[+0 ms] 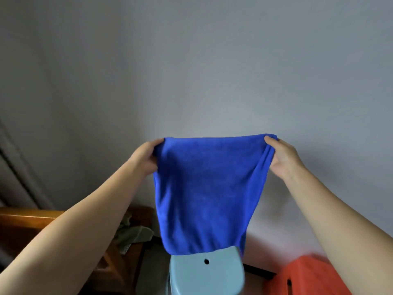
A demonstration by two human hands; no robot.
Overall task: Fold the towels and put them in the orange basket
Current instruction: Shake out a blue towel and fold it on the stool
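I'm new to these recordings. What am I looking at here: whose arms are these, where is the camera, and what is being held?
There is no machine: a person wears one camera on the head, looking forward and down. The left hand and right hand each pinch a top corner of a blue towel, which hangs spread in the air before a grey wall. Below it stands a light blue stool. The orange basket sits at lower right. A green cloth lies on wooden furniture at left.
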